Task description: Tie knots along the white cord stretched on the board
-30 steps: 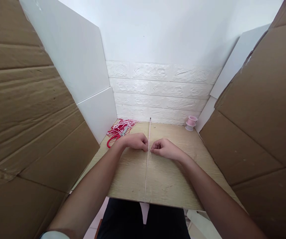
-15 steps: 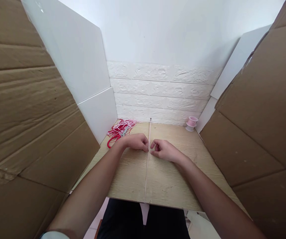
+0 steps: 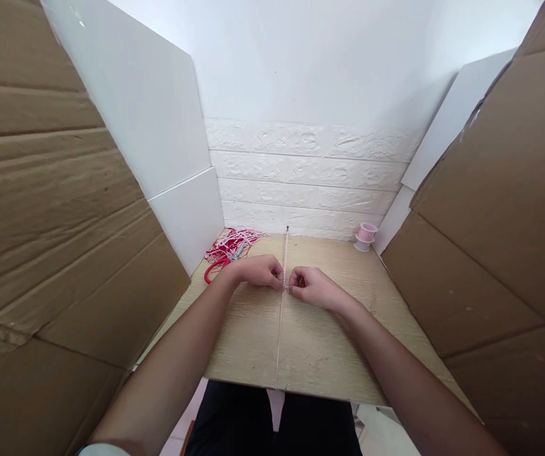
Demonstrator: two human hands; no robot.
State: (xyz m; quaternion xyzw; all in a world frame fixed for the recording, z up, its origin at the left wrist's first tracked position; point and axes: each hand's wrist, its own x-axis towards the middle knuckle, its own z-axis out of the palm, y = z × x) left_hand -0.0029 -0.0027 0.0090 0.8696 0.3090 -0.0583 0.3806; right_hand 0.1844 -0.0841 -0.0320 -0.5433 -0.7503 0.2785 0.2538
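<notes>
A pale pink braided cord (image 3: 286, 258) runs from a small nail or pin (image 3: 287, 227) at the back of the wooden board toward me. Below the braid, straight strands (image 3: 279, 342) stretch down to the board's front edge. My left hand (image 3: 266, 272) is closed at the left side of the braid's lower end, its fingertips pinching a thin cord. On the other side, my right hand (image 3: 311, 285) pinches a thin cord end between thumb and index finger, close to the braid. The cord between the fingertips is very fine and partly hidden.
Red-handled scissors (image 3: 219, 269) lie at the back left beside a tangle of red and pink cords (image 3: 234, 244). Two stacked spools (image 3: 366, 235) stand at the back right. Cardboard walls (image 3: 63, 209) flank the wooden board (image 3: 329, 354); a white brick-patterned wall (image 3: 300, 168) closes the back.
My right thumb and index finger, apart before, have come together on the thin cord beside the braid. My left hand has stayed almost in place.
</notes>
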